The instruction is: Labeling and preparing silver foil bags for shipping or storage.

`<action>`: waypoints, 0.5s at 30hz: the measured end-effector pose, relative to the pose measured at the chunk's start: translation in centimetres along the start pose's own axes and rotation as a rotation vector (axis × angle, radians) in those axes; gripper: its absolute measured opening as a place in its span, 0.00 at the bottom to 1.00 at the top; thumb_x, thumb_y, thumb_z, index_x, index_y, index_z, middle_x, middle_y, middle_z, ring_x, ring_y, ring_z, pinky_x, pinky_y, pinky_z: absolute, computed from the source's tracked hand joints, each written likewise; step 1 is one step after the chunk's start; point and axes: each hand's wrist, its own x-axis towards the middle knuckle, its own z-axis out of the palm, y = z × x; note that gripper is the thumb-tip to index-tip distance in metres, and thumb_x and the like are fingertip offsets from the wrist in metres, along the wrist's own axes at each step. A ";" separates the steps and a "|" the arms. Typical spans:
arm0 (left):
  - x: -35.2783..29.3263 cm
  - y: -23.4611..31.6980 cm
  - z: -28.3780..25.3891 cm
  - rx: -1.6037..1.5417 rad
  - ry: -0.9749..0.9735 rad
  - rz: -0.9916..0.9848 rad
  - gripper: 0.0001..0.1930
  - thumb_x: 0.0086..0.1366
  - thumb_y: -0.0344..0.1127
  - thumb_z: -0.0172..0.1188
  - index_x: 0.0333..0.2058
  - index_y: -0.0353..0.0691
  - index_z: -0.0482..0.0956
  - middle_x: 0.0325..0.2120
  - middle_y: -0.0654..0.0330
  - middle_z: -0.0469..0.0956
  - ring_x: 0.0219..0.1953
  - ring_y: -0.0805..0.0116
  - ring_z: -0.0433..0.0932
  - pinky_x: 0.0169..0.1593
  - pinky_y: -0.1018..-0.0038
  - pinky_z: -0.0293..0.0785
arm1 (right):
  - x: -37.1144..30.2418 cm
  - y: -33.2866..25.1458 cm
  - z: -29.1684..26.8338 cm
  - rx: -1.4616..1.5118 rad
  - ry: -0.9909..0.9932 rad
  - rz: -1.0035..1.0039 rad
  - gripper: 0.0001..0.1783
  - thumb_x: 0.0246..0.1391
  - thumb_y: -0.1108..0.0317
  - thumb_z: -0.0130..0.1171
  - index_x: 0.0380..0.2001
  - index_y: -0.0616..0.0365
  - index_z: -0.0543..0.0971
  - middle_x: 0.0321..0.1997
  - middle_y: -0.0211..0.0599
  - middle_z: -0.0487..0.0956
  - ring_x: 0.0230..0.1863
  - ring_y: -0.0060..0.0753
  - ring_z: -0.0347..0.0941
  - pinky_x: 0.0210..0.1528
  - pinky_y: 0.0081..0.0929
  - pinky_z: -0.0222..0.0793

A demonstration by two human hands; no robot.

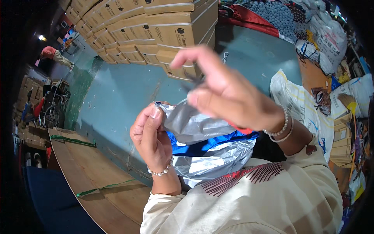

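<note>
My left hand (150, 134) is closed, thumb and fingers pinching the upper edge of a sheet of shiny silver fabric (194, 124) with a bright blue side. The fabric hangs down and spreads across my lap in folds. Raised to the right of that edge, my right hand (230, 91) is blurred by motion. It is curled round scissors with a red handle (242, 129) showing below the palm. Their dark blades (191, 80) are smeared between thumb and index finger, apart from the pinched edge. Part of the scissors is hidden by the hand.
Stacked cardboard cartons (128, 33) stand ahead. A wooden board (97, 171) with green straps lies at my left. White sacks (300, 103) and mixed bundles line the right. Further off at left are a wheelchair (56, 101) and a bending person (52, 54).
</note>
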 end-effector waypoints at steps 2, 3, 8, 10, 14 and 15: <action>0.0 0.0 0.2 -0.016 -0.014 -0.004 0.12 0.62 0.28 0.52 0.39 0.25 0.78 0.32 0.54 0.79 0.32 0.74 0.74 0.40 0.86 0.66 | -0.4 -0.1 0.9 -0.157 -0.040 -0.007 0.26 0.54 0.75 0.47 0.57 0.55 0.59 0.15 0.21 0.62 0.15 0.16 0.53 0.21 0.18 0.45; 0.0 0.1 0.3 -0.032 -0.025 -0.007 0.12 0.62 0.28 0.52 0.39 0.25 0.78 0.32 0.54 0.79 0.32 0.74 0.73 0.40 0.86 0.66 | -0.4 0.0 1.0 -0.156 -0.038 -0.007 0.26 0.54 0.75 0.47 0.57 0.55 0.59 0.15 0.21 0.62 0.15 0.16 0.53 0.21 0.18 0.45; 0.0 0.0 0.1 -0.081 -0.051 -0.027 0.13 0.62 0.29 0.52 0.40 0.26 0.77 0.33 0.54 0.79 0.31 0.74 0.72 0.40 0.87 0.65 | -0.4 1.1 1.5 -0.147 -0.097 -0.029 0.26 0.53 0.75 0.48 0.56 0.55 0.60 0.15 0.23 0.62 0.16 0.18 0.53 0.23 0.20 0.47; 0.0 0.0 -0.1 -0.101 -0.059 -0.041 0.13 0.62 0.30 0.52 0.41 0.26 0.77 0.33 0.54 0.79 0.31 0.74 0.72 0.40 0.87 0.64 | -0.4 1.2 1.6 -0.161 -0.096 -0.033 0.26 0.53 0.75 0.48 0.56 0.56 0.60 0.15 0.23 0.62 0.16 0.19 0.53 0.23 0.21 0.47; 0.0 0.1 0.3 -0.132 -0.083 -0.039 0.12 0.62 0.29 0.53 0.40 0.26 0.77 0.33 0.54 0.79 0.32 0.74 0.71 0.41 0.85 0.64 | -0.3 1.4 1.6 -0.156 -0.104 -0.022 0.25 0.53 0.75 0.48 0.56 0.56 0.60 0.16 0.24 0.62 0.16 0.20 0.54 0.23 0.22 0.47; 0.0 0.1 0.4 -0.142 -0.091 -0.039 0.12 0.62 0.29 0.53 0.40 0.27 0.77 0.33 0.54 0.79 0.32 0.74 0.71 0.42 0.85 0.64 | -0.2 1.5 1.6 -0.147 -0.098 -0.034 0.25 0.53 0.76 0.48 0.56 0.56 0.60 0.16 0.25 0.62 0.16 0.20 0.54 0.23 0.22 0.47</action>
